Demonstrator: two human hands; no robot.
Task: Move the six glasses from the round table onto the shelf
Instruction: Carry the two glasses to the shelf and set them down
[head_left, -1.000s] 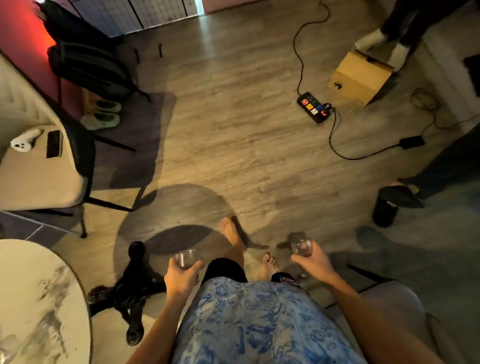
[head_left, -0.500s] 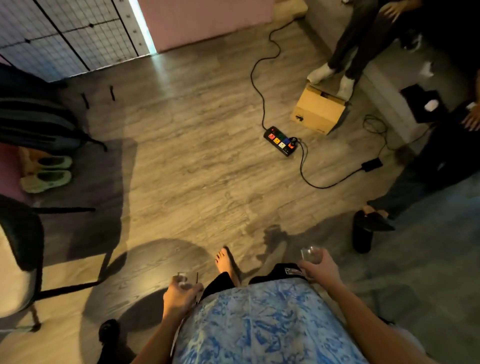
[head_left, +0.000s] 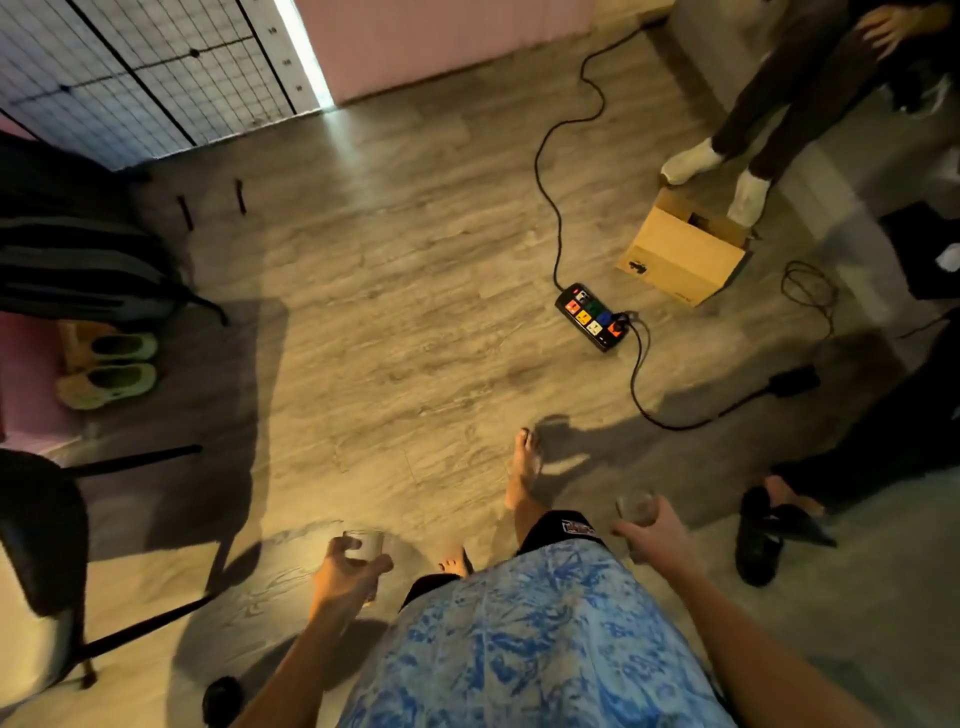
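I am walking over a wooden floor with a clear glass in each hand. My left hand (head_left: 347, 571) is wrapped around one short glass (head_left: 364, 544) at waist height, left of my blue patterned shirt. My right hand (head_left: 655, 535) grips a second short glass (head_left: 635, 506) on the right side. Both glasses are upright and look empty. The round table and the shelf are out of view.
A black power strip (head_left: 593, 316) with its cables lies on the floor ahead right, beside a cardboard box (head_left: 680, 254). A person's legs (head_left: 737, 156) stand behind the box; another foot in a black slipper (head_left: 763, 530) is at right. A chair (head_left: 47, 551) and slippers (head_left: 111, 371) sit at left.
I have turned away from the round table, which has left the view, and stepped forward. Both hands still carry their glasses; the wire-grid panel and pink wall have come into view.
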